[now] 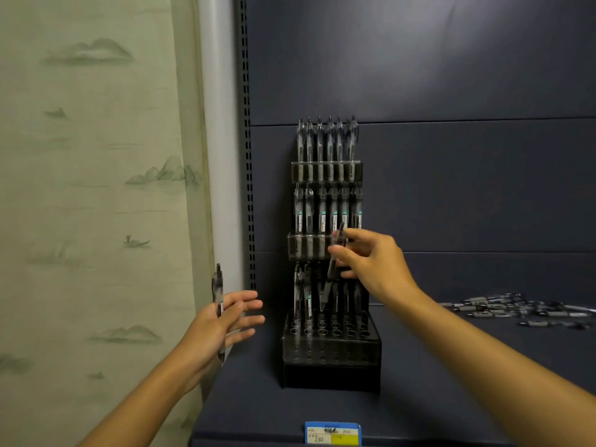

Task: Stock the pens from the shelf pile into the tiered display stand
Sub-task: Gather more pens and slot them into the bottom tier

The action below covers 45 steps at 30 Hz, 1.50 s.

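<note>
A black tiered display stand point(332, 359) stands on the dark shelf against the back panel. Its top and middle tiers are full of pens; the lower tier holds several pens, and the front holes are bare. My right hand point(371, 262) pinches a black pen point(333, 269) tilted over the lower tier, tip down near the holes. My left hand point(219, 321) is left of the stand, holding another pen point(219, 295) upright under the thumb while the fingers stretch out. A pile of loose pens point(519, 309) lies on the shelf at the right.
A pale curtain point(96, 188) with mountain prints hangs on the left beside the slotted shelf upright point(246, 140). A blue and yellow price tag point(332, 433) sits on the shelf's front edge. The dark shelf surface point(451, 382) spreads between the stand and the pile.
</note>
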Tool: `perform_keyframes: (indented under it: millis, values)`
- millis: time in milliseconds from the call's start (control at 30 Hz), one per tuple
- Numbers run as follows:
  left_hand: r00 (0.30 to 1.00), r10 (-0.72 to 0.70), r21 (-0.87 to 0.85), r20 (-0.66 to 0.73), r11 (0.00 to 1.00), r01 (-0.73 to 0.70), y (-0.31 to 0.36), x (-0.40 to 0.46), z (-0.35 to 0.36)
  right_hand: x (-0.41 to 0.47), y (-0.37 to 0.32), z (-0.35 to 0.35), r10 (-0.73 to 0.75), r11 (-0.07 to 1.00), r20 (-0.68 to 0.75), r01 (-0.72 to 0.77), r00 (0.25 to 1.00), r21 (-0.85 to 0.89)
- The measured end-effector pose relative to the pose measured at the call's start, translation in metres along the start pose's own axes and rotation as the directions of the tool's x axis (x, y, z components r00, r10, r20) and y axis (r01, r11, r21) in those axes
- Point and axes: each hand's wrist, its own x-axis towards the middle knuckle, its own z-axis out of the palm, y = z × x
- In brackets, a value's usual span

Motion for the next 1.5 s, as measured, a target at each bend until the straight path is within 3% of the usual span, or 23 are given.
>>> perform_keyframes:
  millis: [433,900,1067,1233,1400,1500]
  values:
    - [0.995,0.015,0.165,0.101,0.986,-0.032,-0.007,-0.004,0.010,-0.010,0.031,0.022,-0.007,0.992,0.088,0.018,0.996,-0.129]
    - [0.993,0.025,0.166,0.113,0.985,-0.044,-0.007,-0.001,0.016,-0.014,0.046,0.026,0.032,0.951,0.147,0.015,0.989,-0.309]
    - [0.989,0.035,0.179,0.141,0.982,-0.061,-0.003,0.002,0.019,-0.017,0.045,0.019,0.017,0.934,0.136,0.032,0.991,-0.355]
    - [0.988,0.062,0.200,0.140,0.976,-0.090,0.006,0.000,0.021,-0.017,0.019,0.012,-0.086,0.957,0.044,0.095,0.995,-0.273]
    - [0.987,0.092,0.122,0.133,0.987,-0.108,0.020,-0.002,0.030,-0.023,-0.016,0.036,-0.228,0.929,0.279,0.295,0.933,-0.225]
    - [0.981,0.114,0.146,0.156,0.980,-0.137,0.027,-0.004,0.044,-0.024,-0.025,0.051,-0.239,0.928,0.325,0.313,0.915,-0.200]
